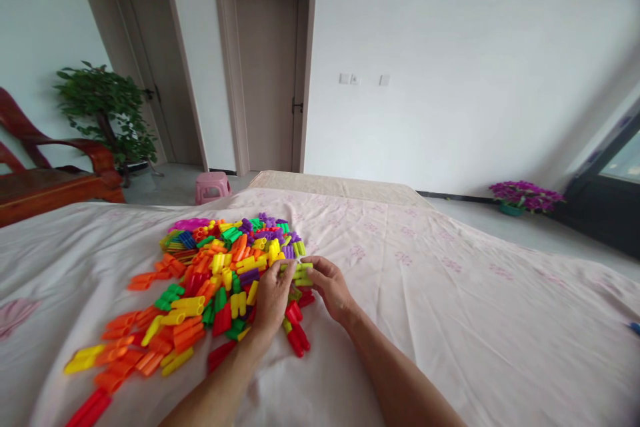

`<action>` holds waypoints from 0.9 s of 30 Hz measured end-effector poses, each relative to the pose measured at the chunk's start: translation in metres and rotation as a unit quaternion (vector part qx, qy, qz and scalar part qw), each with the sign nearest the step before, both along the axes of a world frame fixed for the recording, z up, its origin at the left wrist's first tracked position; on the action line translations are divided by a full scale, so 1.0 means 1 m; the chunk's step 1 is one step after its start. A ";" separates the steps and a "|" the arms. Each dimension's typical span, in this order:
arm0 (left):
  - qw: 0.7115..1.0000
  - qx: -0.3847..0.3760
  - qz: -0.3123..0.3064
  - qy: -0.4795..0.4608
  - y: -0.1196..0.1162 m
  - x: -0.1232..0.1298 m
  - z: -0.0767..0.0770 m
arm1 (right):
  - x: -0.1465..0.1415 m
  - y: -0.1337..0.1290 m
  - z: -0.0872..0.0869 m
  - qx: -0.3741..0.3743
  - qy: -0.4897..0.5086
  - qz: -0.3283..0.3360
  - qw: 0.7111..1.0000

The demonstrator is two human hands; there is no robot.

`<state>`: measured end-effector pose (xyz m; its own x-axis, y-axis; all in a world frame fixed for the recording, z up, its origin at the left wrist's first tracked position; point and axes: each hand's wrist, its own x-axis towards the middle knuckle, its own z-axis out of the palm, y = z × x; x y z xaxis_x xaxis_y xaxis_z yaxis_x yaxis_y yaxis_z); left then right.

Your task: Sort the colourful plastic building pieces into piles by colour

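Yellow-green plastic pieces (303, 274) are held between my two hands, at the right edge of a heap of colourful plastic pieces (220, 267). My left hand (273, 297) grips them from the left, its fingers closed and partly hiding them. From the right, my right hand (331, 285) pinches the same pieces between thumb and fingers. Red pieces (298, 333) lie on the cloth just below my hands. Orange, yellow, green and purple pieces spread to the left and toward me.
A pale floral cloth (425, 300) covers the wide surface. Beyond it stand a pink stool (213, 187), a wooden chair (60, 177), a leafy plant (107, 110) and purple flowers (526, 196). A small blue object (635, 327) lies at the far right.
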<state>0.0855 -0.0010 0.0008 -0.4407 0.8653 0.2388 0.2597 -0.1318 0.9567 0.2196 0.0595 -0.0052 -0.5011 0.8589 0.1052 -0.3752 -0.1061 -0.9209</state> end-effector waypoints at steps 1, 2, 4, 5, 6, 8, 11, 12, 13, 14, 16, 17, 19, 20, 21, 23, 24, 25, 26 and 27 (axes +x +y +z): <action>1.000 -0.001 0.005 0.000 0.000 0.000 0.000 | -0.001 0.000 -0.001 0.006 -0.005 0.001 1.000; 1.000 0.000 0.009 0.003 0.000 0.001 0.000 | -0.001 0.001 -0.001 0.012 -0.011 0.000 1.000; 1.000 0.006 0.017 0.011 0.000 0.003 0.000 | 0.000 0.004 -0.001 0.020 -0.024 -0.003 1.000; 1.000 0.009 0.019 0.015 0.000 0.004 0.000 | 0.001 0.005 -0.001 0.022 -0.030 -0.004 0.999; 1.000 0.014 0.019 0.019 0.000 0.005 0.000 | 0.002 0.006 -0.001 0.024 -0.036 -0.003 0.999; 0.999 0.025 0.020 0.027 0.000 0.007 0.000 | 0.005 0.010 -0.001 0.034 -0.047 -0.004 0.998; 0.999 0.030 0.029 0.014 -0.001 0.004 -0.003 | 0.015 0.023 -0.006 0.052 -0.070 -0.046 0.995; 0.999 0.028 0.033 0.012 -0.001 0.003 -0.004 | 0.020 0.029 -0.008 0.054 -0.084 -0.077 0.992; 0.999 0.024 0.035 0.021 -0.001 0.002 -0.005 | 0.026 0.036 -0.012 0.056 -0.103 -0.112 0.987; 0.998 0.021 0.031 0.043 -0.001 0.001 -0.007 | 0.032 0.042 -0.015 0.060 -0.127 -0.147 0.979; 0.990 0.030 0.014 0.135 -0.001 0.002 -0.008 | 0.042 0.053 -0.022 0.091 -0.196 -0.204 0.955; 0.980 0.045 0.004 0.195 -0.002 0.003 -0.007 | 0.046 0.057 -0.025 0.119 -0.239 -0.228 0.936; 0.948 0.091 -0.001 0.306 -0.004 0.009 -0.006 | 0.052 0.062 -0.030 0.194 -0.327 -0.268 0.885; 0.930 0.117 -0.001 0.349 -0.006 0.012 -0.005 | 0.054 0.062 -0.030 0.233 -0.364 -0.279 0.857; 0.913 0.141 -0.004 0.382 -0.009 0.016 -0.004 | 0.056 0.061 -0.030 0.267 -0.394 -0.282 0.833; 0.891 0.177 -0.031 0.416 -0.014 0.024 -0.004 | 0.058 0.058 -0.029 0.319 -0.437 -0.267 0.797; 0.886 0.189 -0.054 0.420 -0.017 0.028 -0.004 | 0.059 0.056 -0.027 0.338 -0.454 -0.251 0.785; 0.883 0.196 -0.083 0.419 -0.020 0.032 -0.006 | 0.058 0.053 -0.026 0.350 -0.471 -0.237 0.775; 0.881 0.198 -0.116 0.414 -0.021 0.035 -0.008 | 0.058 0.051 -0.024 0.355 -0.486 -0.228 0.765; 0.879 0.193 -0.149 0.410 -0.022 0.037 -0.011 | 0.057 0.049 -0.023 0.356 -0.500 -0.225 0.757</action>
<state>0.1223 -0.0235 -0.0100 0.2501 0.6976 0.6714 0.7397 -0.5851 0.3324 0.2764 0.1081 -0.0281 -0.3103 0.8698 0.3837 0.6961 0.4827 -0.5314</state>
